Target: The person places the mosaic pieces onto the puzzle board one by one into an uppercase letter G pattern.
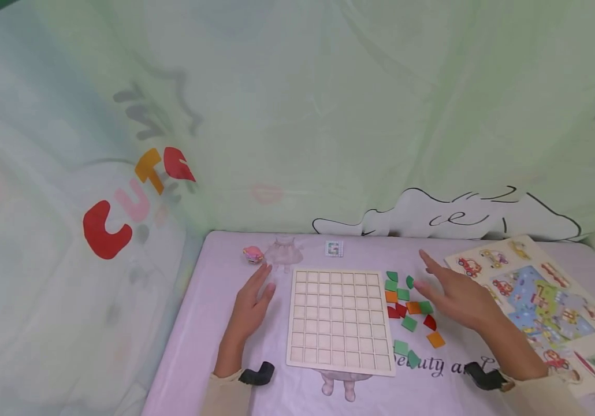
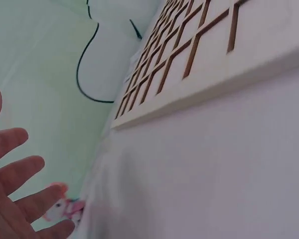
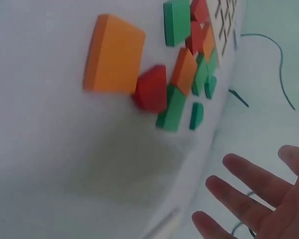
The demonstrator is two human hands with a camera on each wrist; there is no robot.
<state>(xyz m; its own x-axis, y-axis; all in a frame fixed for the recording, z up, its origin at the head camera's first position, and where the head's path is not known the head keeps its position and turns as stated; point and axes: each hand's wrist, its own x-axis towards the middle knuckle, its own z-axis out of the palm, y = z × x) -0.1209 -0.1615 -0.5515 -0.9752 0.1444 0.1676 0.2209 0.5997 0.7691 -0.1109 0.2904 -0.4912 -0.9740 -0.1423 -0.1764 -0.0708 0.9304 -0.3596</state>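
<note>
- 1 wooden grid board (image 1: 338, 316) lies flat mid-desk (image 1: 214, 323); every cell looks bare.
- About 14 coloured tiles (image 1: 409, 312) lie loose just right of the board: about 8 green, 3 orange, 3 red; some overlap, so the count is rough.
- 1 vehicle puzzle board (image 1: 542, 306) sits far right, its pieces seated in it.
- 1 pink toy (image 1: 253, 254) and 1 small card (image 1: 334, 248) lie at the far edge.
- 2 hands: left hand (image 1: 253, 303) rests flat, fingers straight, left of the board; right hand (image 1: 453, 292) is spread wide over the tiles, holding nothing.
</note>
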